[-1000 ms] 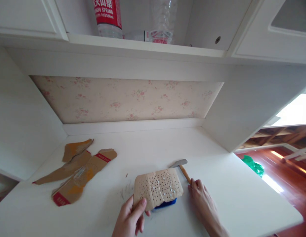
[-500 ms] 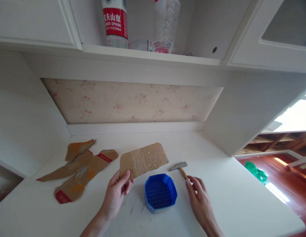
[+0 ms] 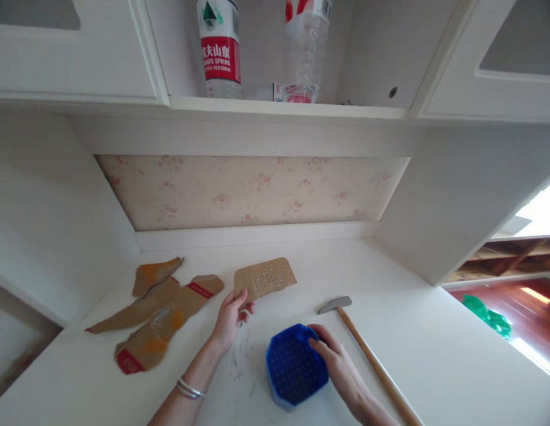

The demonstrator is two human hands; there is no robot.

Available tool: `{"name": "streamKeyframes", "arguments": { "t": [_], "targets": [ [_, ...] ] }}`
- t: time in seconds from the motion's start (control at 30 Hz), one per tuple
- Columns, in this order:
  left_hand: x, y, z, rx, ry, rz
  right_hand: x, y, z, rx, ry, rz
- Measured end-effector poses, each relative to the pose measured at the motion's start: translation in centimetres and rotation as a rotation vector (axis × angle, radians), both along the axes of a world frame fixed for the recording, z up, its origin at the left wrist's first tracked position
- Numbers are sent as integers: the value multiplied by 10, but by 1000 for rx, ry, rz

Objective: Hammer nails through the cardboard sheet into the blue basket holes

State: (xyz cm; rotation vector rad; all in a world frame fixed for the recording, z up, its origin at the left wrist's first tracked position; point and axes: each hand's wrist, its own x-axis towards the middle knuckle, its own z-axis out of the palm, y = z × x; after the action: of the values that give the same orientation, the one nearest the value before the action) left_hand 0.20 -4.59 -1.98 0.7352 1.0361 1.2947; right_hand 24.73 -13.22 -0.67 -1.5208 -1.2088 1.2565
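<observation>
My left hand (image 3: 231, 319) pinches the lower left corner of a brown piece of cardboard (image 3: 264, 279), which is dotted with many small holes and held raised at a tilt. On the right, my right hand (image 3: 339, 362) grips the right rim of a blue plastic basket (image 3: 296, 370), thumb inside and fingers over the outer wall. The basket is eight-sided with a gridded bottom, and it leans slightly. A hammer (image 3: 376, 362) with a grey metal head and a long wooden handle lies on the white tabletop, to the right of the basket.
Torn cardboard pieces (image 3: 161, 316) with red print and tape lie at the left. Above the tabletop (image 3: 239, 390), a shelf (image 3: 283, 111) holds plastic bottles (image 3: 221, 59). White side panels (image 3: 417, 201) bound the space. Green plastic (image 3: 486, 316) lies on the floor at right.
My right hand has let go of the hammer's handle and taken hold of the blue basket's rim. The basket is now tilted. My left hand still holds the perforated cardboard. The view has shifted slightly.
</observation>
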Motion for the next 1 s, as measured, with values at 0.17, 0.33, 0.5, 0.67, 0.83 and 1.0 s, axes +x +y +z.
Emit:
{"name": "streamKeyframes", "arguments": {
  "t": [0.17,0.33,0.5,0.67,0.83,1.0],
  "targets": [
    [-1,1,-10,-28,-27,-2,-15,-4,3,-10,41,19],
    [-2,0,-15,-40,-45,-11,-14,9,1,-4,304,-143],
    [-1,-3,-20,-24,-30,-56,-20,47,-9,-99,814,-141],
    [-2,-3,-27,-33,-6,-97,-42,84,-23,-105,989,-155],
    [-5,0,-30,-39,-6,-123,-52,102,-29,-113,1031,-173],
    [-7,-1,-28,-28,-23,-124,-51,101,-32,-117,1023,-149]
  ]
}}
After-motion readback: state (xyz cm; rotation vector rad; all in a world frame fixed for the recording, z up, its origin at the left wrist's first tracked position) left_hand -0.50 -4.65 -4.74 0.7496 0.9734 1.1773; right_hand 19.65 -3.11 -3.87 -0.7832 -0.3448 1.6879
